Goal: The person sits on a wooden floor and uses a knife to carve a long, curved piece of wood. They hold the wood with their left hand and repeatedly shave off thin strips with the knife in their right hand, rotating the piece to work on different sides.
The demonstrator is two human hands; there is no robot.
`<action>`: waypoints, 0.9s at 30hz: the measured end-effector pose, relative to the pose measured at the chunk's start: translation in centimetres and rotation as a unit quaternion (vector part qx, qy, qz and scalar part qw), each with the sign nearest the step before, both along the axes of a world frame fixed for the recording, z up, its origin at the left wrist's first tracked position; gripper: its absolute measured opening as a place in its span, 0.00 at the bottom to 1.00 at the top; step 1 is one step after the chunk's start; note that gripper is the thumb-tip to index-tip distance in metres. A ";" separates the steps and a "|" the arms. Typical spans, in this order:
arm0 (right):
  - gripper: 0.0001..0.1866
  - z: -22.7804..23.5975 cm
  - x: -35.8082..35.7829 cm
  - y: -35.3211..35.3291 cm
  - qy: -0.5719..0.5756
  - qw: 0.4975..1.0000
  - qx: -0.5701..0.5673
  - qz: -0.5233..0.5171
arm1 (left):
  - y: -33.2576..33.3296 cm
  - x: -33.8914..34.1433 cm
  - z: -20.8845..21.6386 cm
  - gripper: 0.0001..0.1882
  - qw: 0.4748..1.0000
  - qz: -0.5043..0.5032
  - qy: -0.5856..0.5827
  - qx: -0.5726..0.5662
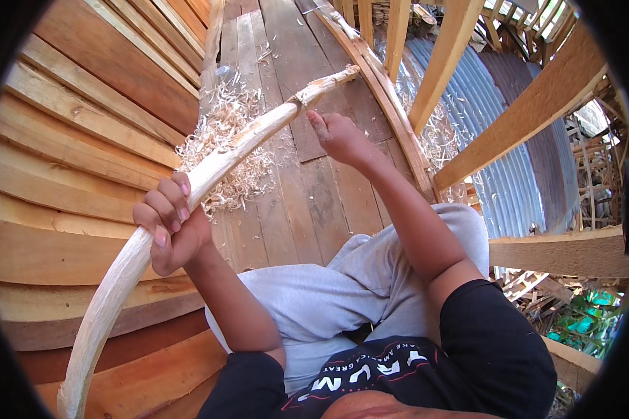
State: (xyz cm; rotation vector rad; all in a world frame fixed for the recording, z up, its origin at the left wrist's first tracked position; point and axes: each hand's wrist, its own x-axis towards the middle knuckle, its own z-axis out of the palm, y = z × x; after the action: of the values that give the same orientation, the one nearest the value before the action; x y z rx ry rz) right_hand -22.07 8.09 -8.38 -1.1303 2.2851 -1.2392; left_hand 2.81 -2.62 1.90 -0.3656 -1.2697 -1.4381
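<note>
A long, peeled, pale wooden pole [241,144] runs slantwise from the lower left to the upper middle, its lower part looking bent near the picture's rim. My left hand [173,222] is wrapped round it at about its middle. Close to the pole's rougher far end, my right hand [344,140] is closed in a fist with the thumb along the top. A thin dark piece crosses the pole beside that fist; whether it is part of a tool in my grip, I cannot tell. Curly wood shavings [241,174] lie beneath the pole.
Wooden plank walling [70,181] rises at my left. I sit on a board floor [307,202] with legs folded in grey trousers [293,293]. A low wooden edge beam [391,105] and slanted posts [531,105] stand at right, with corrugated metal sheets [482,133] beyond.
</note>
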 end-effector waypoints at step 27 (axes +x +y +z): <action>0.27 3.4 6.7 -0.2 0.049 0.998 -0.009 0.041 | -0.9 1.4 -0.2 0.12 1.000 -0.013 -0.012 -0.023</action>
State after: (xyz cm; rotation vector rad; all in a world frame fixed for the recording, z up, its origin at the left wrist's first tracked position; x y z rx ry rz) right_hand -15.39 7.85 -4.96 -1.3037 2.2768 -1.2006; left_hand 4.21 -3.55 1.72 -0.3983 -1.3225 -1.4408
